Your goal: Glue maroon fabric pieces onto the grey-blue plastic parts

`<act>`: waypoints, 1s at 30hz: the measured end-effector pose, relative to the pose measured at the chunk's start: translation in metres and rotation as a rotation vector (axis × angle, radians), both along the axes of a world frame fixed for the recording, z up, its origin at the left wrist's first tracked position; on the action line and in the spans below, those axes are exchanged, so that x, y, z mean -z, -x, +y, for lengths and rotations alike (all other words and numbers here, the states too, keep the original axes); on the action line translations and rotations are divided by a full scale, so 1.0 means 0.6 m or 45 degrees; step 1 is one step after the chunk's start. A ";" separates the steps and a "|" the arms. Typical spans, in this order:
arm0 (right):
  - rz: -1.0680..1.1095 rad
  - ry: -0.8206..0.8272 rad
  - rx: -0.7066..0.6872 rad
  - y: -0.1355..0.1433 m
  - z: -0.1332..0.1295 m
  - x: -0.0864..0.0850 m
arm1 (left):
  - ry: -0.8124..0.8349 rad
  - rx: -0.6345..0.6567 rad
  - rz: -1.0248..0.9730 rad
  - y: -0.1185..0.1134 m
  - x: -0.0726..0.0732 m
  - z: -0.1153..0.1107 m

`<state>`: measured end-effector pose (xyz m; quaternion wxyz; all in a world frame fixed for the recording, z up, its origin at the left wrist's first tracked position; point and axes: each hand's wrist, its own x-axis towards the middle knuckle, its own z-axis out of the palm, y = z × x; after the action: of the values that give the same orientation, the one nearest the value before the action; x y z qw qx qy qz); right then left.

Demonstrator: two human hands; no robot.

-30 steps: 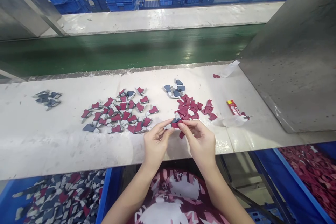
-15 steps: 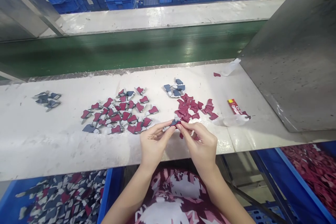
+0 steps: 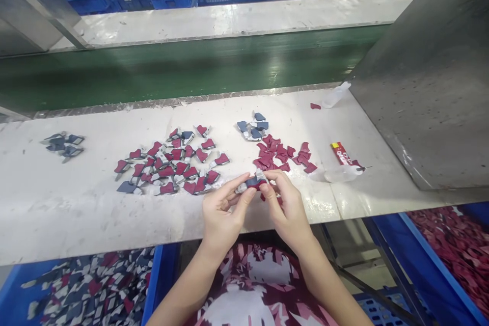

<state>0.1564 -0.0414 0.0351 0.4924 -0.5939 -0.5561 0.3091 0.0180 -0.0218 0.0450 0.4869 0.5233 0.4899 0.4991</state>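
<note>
Between my two hands is a small plastic part (image 3: 253, 182), dark blue and light grey with a dark red piece along its near side. My left hand (image 3: 223, 209) pinches its left end, and my right hand (image 3: 286, 204) pinches the right end. Just beyond my fingers lies a pile of loose dark red pieces (image 3: 282, 153). Several blue-and-grey parts (image 3: 254, 127) sit behind that pile. To the left spreads a larger group of grey parts with red faces (image 3: 171, 163). Another few blue-and-grey parts (image 3: 64, 145) lie at the far left.
A red packet (image 3: 340, 154) and a clear plastic bag (image 3: 344, 174) lie at right, near a metal panel (image 3: 428, 91). Behind the white worktop (image 3: 76, 214) runs a green belt (image 3: 191, 71). Blue bins (image 3: 162, 275) of parts stand below, left and right.
The held part has turned, so more of its blue and grey body and the red piece shows. My right hand has shifted slightly left, and its fingers have moved on the part.
</note>
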 end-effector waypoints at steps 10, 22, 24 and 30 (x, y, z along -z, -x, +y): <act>-0.015 -0.024 -0.129 -0.004 0.001 -0.001 | 0.068 -0.024 -0.121 0.007 -0.002 0.004; 0.168 -0.198 -0.105 0.005 -0.008 -0.008 | -0.037 0.023 -0.081 0.003 -0.027 -0.010; 0.166 -0.196 -0.113 0.005 -0.008 -0.009 | -0.121 -0.026 0.001 0.002 -0.028 -0.017; 0.229 -0.144 -0.205 -0.002 -0.008 -0.008 | -0.125 -0.071 0.028 0.002 -0.027 -0.022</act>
<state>0.1577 -0.0462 0.0398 0.5466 -0.4884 -0.5723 0.3677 0.0169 -0.0349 0.0610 0.4410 0.5382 0.4845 0.5301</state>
